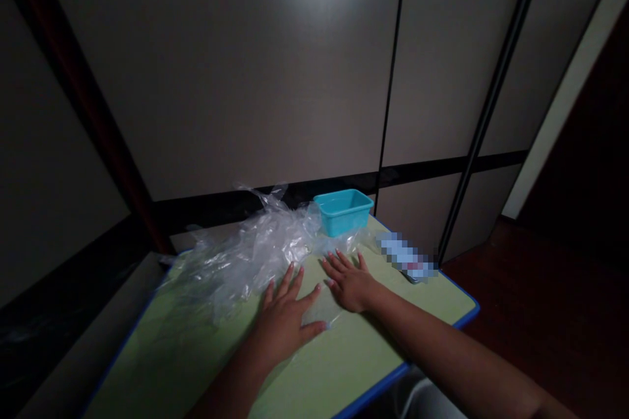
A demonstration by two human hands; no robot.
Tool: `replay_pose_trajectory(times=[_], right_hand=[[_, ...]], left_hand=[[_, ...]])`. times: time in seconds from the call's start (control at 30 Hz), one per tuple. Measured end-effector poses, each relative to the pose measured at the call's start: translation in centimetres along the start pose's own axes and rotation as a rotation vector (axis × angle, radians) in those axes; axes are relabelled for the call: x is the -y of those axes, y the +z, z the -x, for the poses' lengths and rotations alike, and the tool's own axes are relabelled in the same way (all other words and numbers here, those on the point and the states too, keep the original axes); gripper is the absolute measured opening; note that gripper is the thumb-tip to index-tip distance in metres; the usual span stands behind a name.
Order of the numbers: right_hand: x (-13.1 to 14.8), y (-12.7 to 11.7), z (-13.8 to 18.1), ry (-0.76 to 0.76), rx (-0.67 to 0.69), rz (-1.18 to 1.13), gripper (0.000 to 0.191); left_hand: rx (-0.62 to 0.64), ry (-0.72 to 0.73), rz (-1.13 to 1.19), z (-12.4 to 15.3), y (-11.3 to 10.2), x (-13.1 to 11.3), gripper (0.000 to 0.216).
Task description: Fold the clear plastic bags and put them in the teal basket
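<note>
- Bare forearms come in from the bottom edge, the right forearm (pixel 442 350) slanting in from the lower right corner and the left forearm (pixel 228 380) rising from the bottom centre.
- Clear plastic sheet (pixel 322 306) lies flat on the table (pixel 354 363) between and partly under the hands, so thin that the pale green top shows through; its outline is hard to make out.
- Beyond and to the left, a heap of clear plastic (pixel 265 239) is loose and crumpled, with whitish glints and peaked folds.
- Left hand (pixel 282 327) is palm down, fingers splayed forward, thumb out to the right over the sheet; the fingers are relaxed and grasp nothing.
- Right hand (pixel 351 289) is palm down too, just beside it and slightly farther off, fingers fanned and likewise clasping nothing.
- Turquoise tub (pixel 344 216) stands upright behind the right hand, next to the heap.
- Flat object (pixel 407 258), pixelated, rests near the table's blue right edge.
</note>
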State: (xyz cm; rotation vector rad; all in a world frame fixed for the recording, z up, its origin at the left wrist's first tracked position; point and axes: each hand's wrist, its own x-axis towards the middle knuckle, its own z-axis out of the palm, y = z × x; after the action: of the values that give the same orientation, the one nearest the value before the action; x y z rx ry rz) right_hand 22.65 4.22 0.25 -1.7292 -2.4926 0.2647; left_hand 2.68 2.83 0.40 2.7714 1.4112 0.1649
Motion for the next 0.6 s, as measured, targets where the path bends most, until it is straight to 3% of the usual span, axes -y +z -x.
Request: replay_pose_trajectory(times=[0.33, 0.47, 0.53, 0.6], right_hand=[[-1.5, 0.1, -0.2, 0.196, 0.036, 0.027, 0.053], [-1.4, 0.1, -0.1, 0.287, -0.072, 0.054, 0.053], [-1.1, -0.3, 0.2, 0.254, -0.151, 0.021, 0.054], [-0.5, -0.7, 0.6, 0.138, -0.147, -0.04, 0.054]], left_hand=[[0.023, -0.016, -0.078, 0.2, -1.1, -0.2, 0.067], [0.025, -0.021, -0.094, 0.3, -1.2, -0.3, 0.068], [0.026, -0.021, -0.088, 0.3, -1.1, -0.2, 0.069], [0.029, -0.022, -0.077, 0.3, -1.1, -0.2, 0.069]])
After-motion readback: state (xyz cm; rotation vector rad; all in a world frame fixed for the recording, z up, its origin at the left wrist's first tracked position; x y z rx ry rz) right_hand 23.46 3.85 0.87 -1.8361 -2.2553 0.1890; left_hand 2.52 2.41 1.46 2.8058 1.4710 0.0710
